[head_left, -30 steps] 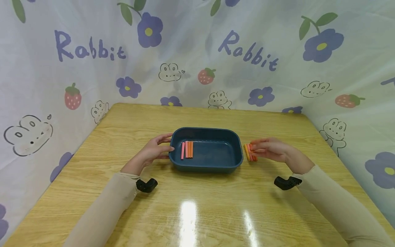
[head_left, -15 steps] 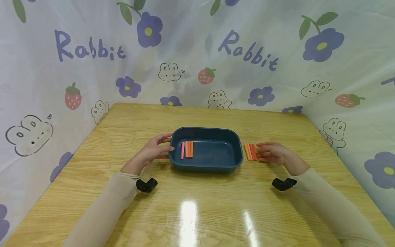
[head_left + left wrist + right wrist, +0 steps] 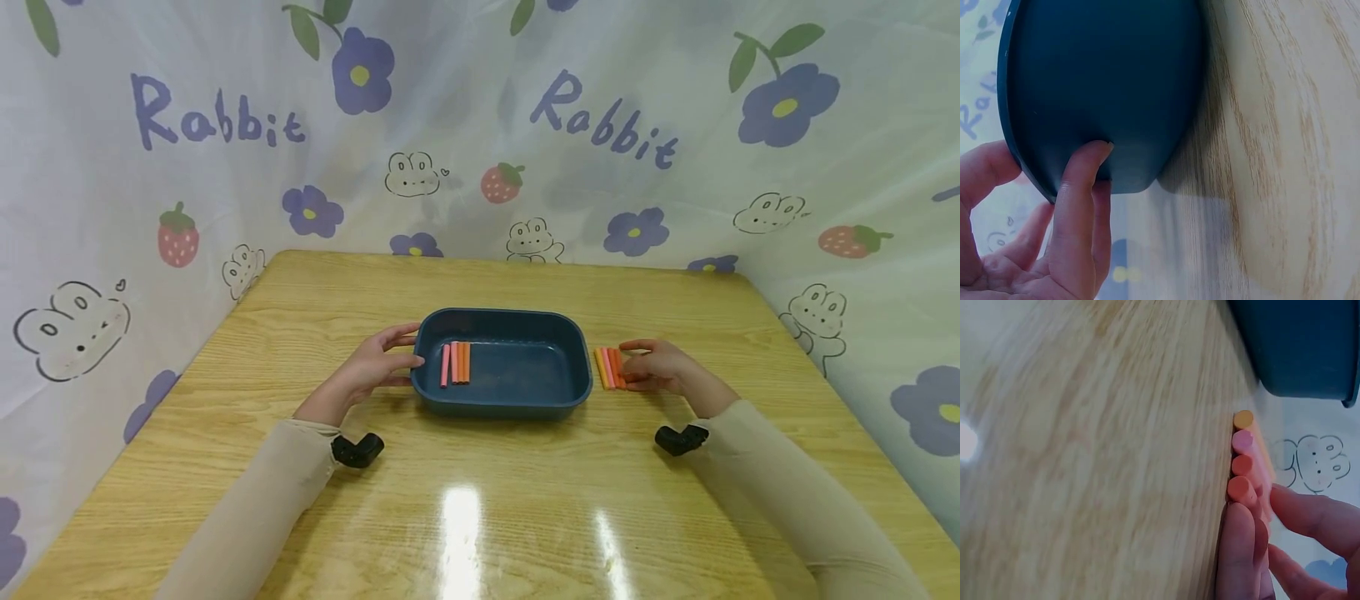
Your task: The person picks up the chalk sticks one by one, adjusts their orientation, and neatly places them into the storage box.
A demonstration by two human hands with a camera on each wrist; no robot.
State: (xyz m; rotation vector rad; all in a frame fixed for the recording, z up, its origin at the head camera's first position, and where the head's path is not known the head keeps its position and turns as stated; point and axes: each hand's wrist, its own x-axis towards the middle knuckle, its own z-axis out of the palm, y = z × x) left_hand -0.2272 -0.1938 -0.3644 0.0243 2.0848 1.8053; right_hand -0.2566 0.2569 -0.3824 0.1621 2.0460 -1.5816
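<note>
A dark blue plastic box point(image 3: 525, 377) rests on the table, with several pink and orange chalk sticks point(image 3: 460, 363) side by side toward its left end. At that end my left hand point(image 3: 372, 362) holds the box, thumb over the rim and fingers against the outer wall point(image 3: 1110, 94). Outside the box, beyond its right end, lies a row of chalk sticks point(image 3: 607, 368): yellow-orange, pink and red. My right hand point(image 3: 660, 367) is at the row's right side, its fingertips point(image 3: 1238, 515) at the outermost red stick point(image 3: 1239, 488). Part of the row is hidden behind these fingers.
The wooden table point(image 3: 525, 500) spreads out on all sides of the box. A white patterned cloth point(image 3: 465, 108) hangs along the back and sides. Each wrist wears a black device point(image 3: 357, 450).
My right hand lifted off the chalk row, drew back to the right, then came in again at its right side. The left hand and the box stayed put.
</note>
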